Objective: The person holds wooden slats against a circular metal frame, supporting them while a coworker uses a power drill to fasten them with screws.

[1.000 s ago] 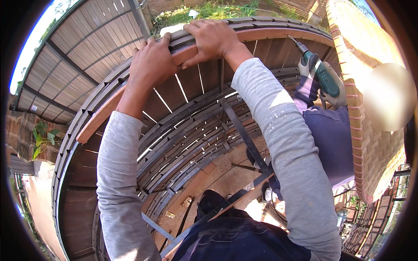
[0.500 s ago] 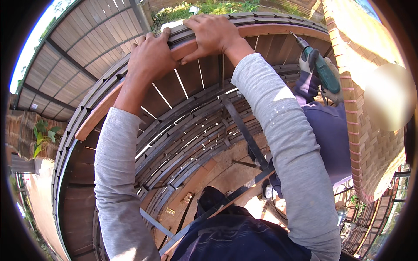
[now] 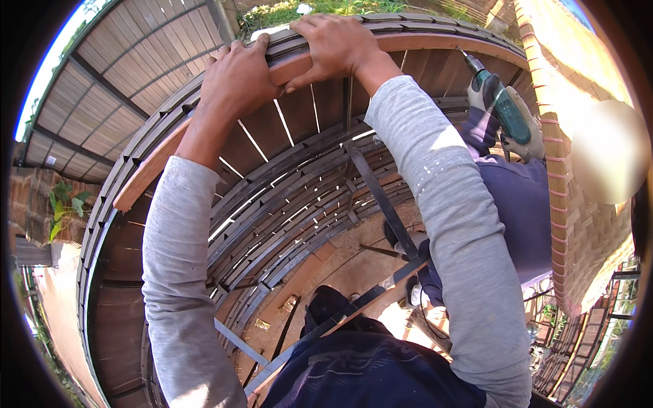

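A curved reddish-brown wooden strip (image 3: 151, 173) lies along the inside of a dark layered rim (image 3: 139, 141), which tops a round slatted structure. My left hand (image 3: 238, 78) is closed over rim and strip, its fingers reaching over the outer side. Just to its right, my right hand (image 3: 338, 51) clamps the same strip, with the thumb on the inner face and fingers over the top. At the right, another person's gloved hands (image 3: 480, 105) hold a green power drill (image 3: 510, 117). Its tip meets or nearly meets the strip's right part.
A woven wide-brimmed hat (image 3: 558, 204) on the co-worker fills the right side. Below my arms, a dark metal bar (image 3: 381, 197) crosses the structure's inside, above a brown floor (image 3: 326, 262). A slatted panel (image 3: 129, 68) stands at the far left; grass (image 3: 367, 8) grows beyond the rim.
The view has shifted slightly. Both my hands keep their hold on the strip and rim, and the co-worker's drill stays at the strip's right part.
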A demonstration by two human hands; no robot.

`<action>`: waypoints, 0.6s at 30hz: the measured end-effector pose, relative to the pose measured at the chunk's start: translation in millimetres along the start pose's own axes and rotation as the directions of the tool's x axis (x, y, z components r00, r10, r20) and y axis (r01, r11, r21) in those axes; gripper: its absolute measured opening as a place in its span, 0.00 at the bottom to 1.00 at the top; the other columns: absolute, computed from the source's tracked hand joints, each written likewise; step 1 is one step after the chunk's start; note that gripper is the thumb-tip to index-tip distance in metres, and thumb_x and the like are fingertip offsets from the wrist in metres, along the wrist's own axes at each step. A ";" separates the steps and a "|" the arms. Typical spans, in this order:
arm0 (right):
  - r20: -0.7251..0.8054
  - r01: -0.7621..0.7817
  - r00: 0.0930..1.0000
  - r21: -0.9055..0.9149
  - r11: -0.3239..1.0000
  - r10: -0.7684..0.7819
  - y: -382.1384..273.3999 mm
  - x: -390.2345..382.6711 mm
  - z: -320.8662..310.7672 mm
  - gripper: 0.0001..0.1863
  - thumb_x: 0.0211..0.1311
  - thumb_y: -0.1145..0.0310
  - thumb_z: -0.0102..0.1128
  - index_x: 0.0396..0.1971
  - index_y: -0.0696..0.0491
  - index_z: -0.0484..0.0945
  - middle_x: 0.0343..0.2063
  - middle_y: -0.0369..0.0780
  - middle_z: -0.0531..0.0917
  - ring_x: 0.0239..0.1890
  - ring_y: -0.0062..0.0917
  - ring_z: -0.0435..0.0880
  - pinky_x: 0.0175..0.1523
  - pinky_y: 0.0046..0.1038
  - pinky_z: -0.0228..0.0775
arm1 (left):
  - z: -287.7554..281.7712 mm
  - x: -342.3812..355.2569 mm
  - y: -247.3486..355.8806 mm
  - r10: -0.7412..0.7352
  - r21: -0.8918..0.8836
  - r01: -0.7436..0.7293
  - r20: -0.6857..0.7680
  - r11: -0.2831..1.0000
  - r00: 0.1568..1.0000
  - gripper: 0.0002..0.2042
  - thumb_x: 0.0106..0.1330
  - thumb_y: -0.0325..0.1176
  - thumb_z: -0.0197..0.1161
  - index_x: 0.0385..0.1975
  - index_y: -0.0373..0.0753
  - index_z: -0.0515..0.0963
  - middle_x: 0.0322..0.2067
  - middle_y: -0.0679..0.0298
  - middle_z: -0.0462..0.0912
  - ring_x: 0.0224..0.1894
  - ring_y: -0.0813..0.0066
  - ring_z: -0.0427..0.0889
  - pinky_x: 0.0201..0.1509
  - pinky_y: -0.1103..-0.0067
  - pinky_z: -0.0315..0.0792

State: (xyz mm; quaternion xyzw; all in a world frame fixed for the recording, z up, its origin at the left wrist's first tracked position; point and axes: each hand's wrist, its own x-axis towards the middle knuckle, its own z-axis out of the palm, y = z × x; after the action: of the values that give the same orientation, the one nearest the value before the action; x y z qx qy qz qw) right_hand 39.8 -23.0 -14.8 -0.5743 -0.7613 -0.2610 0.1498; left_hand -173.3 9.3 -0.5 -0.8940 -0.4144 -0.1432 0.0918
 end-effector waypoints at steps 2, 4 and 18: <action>-0.014 0.002 1.000 -0.002 1.000 -0.002 -0.1 -0.5 -0.2 0.60 0.36 0.17 0.73 0.61 0.52 0.80 0.57 0.45 0.87 0.61 0.39 0.87 0.64 0.40 0.81 | -0.2 0.3 -0.5 -0.005 0.001 0.005 0.002 1.000 1.000 0.47 0.55 0.56 0.81 0.74 0.41 0.70 0.59 0.44 0.84 0.65 0.43 0.81 0.70 0.53 0.72; -0.024 0.007 1.000 -0.011 1.000 -0.007 0.1 -0.9 0.7 0.60 0.36 0.17 0.74 0.61 0.52 0.80 0.57 0.45 0.87 0.60 0.39 0.87 0.64 0.40 0.81 | -3.6 2.2 1.1 -0.029 0.003 0.029 0.054 1.000 0.998 0.51 0.53 0.55 0.82 0.77 0.43 0.67 0.62 0.44 0.82 0.68 0.44 0.78 0.74 0.55 0.70; -0.036 0.012 0.999 -0.024 1.000 -0.013 1.7 -0.7 3.4 0.60 0.36 0.17 0.73 0.61 0.52 0.80 0.56 0.44 0.87 0.60 0.39 0.87 0.63 0.40 0.81 | -7.1 2.4 4.9 -0.056 0.019 0.055 0.083 0.998 0.995 0.52 0.52 0.56 0.83 0.78 0.45 0.66 0.64 0.45 0.81 0.69 0.44 0.78 0.75 0.55 0.69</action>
State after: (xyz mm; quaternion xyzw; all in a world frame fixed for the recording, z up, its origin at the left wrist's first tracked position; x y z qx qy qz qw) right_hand 41.8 -21.3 -17.6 -0.5665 -0.7589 -0.2813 0.1550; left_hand -169.4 5.9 6.8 -0.8865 -0.4439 -0.1049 0.0778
